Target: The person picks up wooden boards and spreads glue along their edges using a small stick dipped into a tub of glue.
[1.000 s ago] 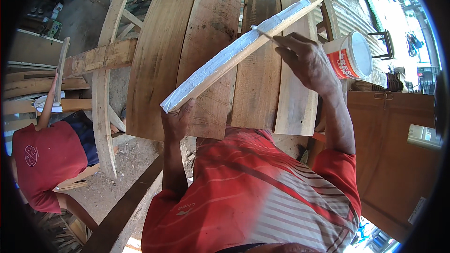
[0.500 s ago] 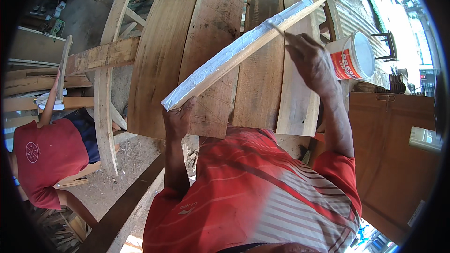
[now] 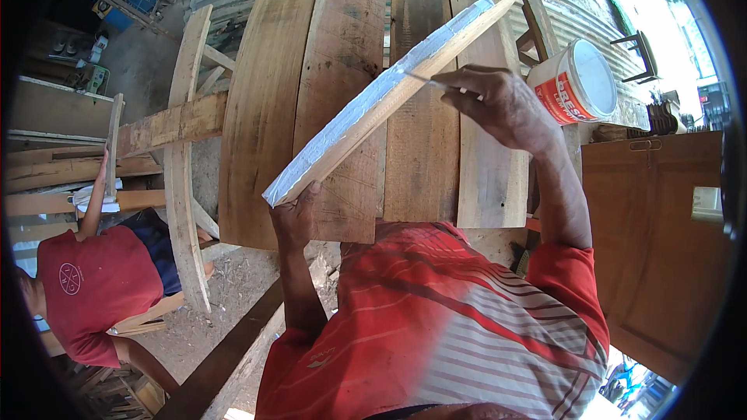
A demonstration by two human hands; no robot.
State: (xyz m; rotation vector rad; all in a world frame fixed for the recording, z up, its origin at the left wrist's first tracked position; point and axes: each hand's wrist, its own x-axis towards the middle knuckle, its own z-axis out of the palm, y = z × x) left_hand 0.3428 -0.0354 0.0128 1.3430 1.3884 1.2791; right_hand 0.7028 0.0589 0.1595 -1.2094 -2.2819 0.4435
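The person's left hand (image 3: pixel 294 218) is closed around the near, lower end of a long wooden board with a white-coated edge (image 3: pixel 389 93). The board is tilted, and it runs from the near left side of the surface up to the far right side, over a row of wide brown wooden planks (image 3: pixel 311 93) that lie side by side. The left hand's grip is tight on the board's end, with the fingers curled under it and the thumb by the edge. The right hand (image 3: pixel 498 105) is up by the middle of the board. Its fingers pinch a thin, flat tool (image 3: pixel 426 80), and the tip of the tool touches the white edge of the board. So the right hand's grip is closed on the thin tool. A white round plastic bucket with a red label (image 3: pixel 580 82) lies on its side just past the right edge of the planks, near the right hand. A brown wooden door panel (image 3: pixel 661 241) stands at the right. On the left, well apart from the hands, another person in a red shirt (image 3: pixel 93 288) bends down near the dirt floor (image 3: pixel 233 295), next to a pale curved wooden frame (image 3: pixel 183 163).
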